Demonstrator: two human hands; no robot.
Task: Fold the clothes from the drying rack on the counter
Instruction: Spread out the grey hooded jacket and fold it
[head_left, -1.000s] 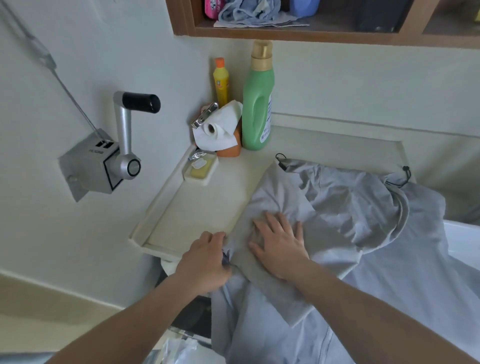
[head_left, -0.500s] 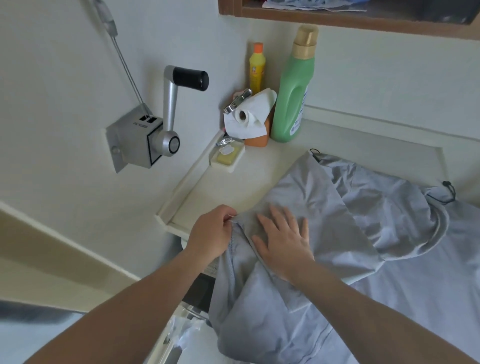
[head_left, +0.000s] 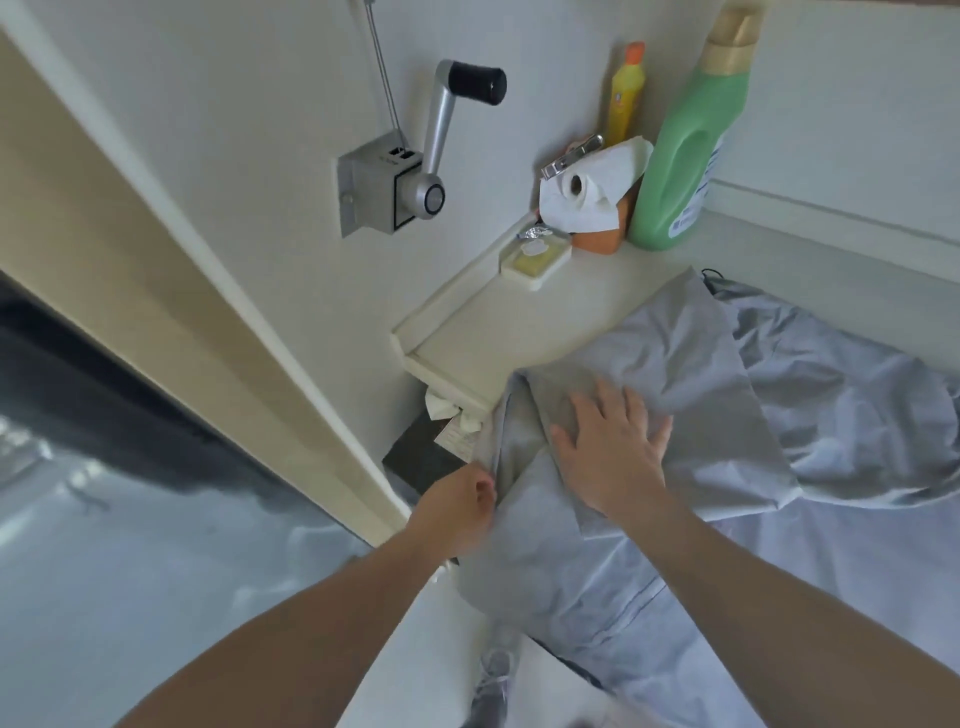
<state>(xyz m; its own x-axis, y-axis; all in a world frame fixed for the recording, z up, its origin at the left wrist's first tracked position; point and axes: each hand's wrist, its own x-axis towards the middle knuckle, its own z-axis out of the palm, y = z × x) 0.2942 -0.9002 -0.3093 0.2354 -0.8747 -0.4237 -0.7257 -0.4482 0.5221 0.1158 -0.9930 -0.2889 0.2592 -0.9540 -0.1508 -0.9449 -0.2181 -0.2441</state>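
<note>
In the head view, a pale grey hooded cotton garment (head_left: 691, 467) is spread over the cream-white desk (head_left: 498, 332), its near-left part hanging off the desk's front-left corner. The right hand (head_left: 608, 457) is laid flat and open, fingers spread, on a folded-over panel near that corner. The left hand (head_left: 457, 512) is closed, pinching the garment's hanging left edge just beside the front edge; it is the nearer hand to the loose cloth. The fold's long axis is judged to run from the front-left corner toward the back edge, the hood end pointing right. The coming move seems to turn on the pinched edge being drawn rightward over the pinned panel.
</note>
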